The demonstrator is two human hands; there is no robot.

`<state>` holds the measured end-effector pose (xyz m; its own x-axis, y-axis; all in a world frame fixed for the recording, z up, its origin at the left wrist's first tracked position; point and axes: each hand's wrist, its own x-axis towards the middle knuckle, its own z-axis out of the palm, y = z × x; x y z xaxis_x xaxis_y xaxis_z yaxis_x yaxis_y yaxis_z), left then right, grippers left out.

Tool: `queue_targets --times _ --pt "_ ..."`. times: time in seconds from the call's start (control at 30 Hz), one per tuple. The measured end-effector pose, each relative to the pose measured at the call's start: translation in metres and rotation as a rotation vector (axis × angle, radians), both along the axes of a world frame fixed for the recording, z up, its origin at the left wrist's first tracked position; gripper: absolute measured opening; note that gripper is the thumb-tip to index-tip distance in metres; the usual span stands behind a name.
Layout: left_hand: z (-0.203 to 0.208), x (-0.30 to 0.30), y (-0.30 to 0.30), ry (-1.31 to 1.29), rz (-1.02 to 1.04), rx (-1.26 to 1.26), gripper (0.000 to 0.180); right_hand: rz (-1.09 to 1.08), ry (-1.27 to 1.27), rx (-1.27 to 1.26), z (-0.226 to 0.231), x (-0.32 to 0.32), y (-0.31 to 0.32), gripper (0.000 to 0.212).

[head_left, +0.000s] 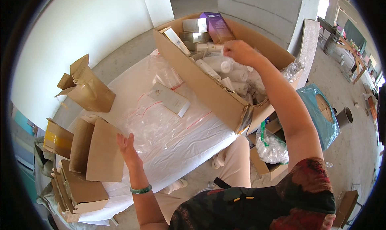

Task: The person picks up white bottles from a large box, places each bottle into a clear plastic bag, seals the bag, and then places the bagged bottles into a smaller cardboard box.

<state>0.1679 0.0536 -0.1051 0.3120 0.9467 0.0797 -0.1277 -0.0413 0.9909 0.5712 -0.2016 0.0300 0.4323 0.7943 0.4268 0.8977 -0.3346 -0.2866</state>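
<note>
My right hand (pixel 243 53) reaches into the large cardboard carton (pixel 201 79) on the table, its fingers curled down above white bottles wrapped in clear plastic (pixel 231 69). What those fingers hold, if anything, is hidden. Inside the carton there also lie a purple box (pixel 217 26), a silver box (pixel 195 25) and a slim white box (pixel 175 40). My left hand (pixel 129 149) is raised with fingers apart and nothing in it, beside an open brown carton (pixel 104 151). Between the hands, a flat white box (pixel 169 100) rests on clear zip bags (pixel 148 123).
A white cloth (pixel 181 149) covers the table. Open cartons (pixel 92 87) stand along its left side, including one with yellow tape (pixel 58 139). By my right arm are a bag of white bottles (pixel 271 147), a blue plastic bag (pixel 321 113) and a dark bin (pixel 344 116).
</note>
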Motion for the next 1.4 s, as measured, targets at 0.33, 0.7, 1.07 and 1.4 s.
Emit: queue_targets --times 0.33,0.7,1.07,1.4 --pt "0.075 0.017 -0.062 -0.179 -0.56 -0.028 0.06 0.107 0.469 0.623 0.087 -0.073 -0.041 0.01" --pt "0.083 0.064 -0.121 -0.391 -0.812 -0.229 0.055 0.78 -0.236 0.036 0.002 -0.232 -0.015 0.013" --pt "0.002 0.03 0.002 0.555 -0.077 0.627 0.073 -0.159 0.163 -0.493 0.016 -0.055 -0.066 0.07" --pt "0.008 0.02 -0.03 0.478 -0.088 0.684 0.073 -0.214 0.174 -0.722 -0.039 -0.015 -0.041 0.066"
